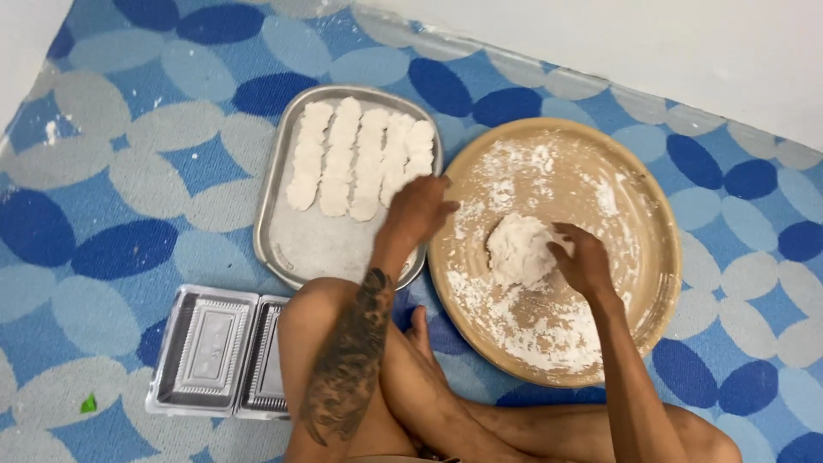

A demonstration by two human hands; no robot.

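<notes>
A lump of white dough [517, 249] sits in the middle of a wide, floured tan bowl [651, 214]. My right hand [585, 260] rests on the lump's right side, fingers curled into it. My left hand [418, 208] hovers over the right edge of a metal tray [300, 249], fingers bent at the end of the dough rows; whether it holds a piece is hidden. Several rows of flat white dough pieces [356, 159] lie on the tray's far half.
An open clear plastic clamshell box [214, 351] lies beside my left knee. My crossed legs [411, 403] fill the near centre. Everything rests on a blue patterned floor mat [111, 197], with a white wall [686, 43] behind.
</notes>
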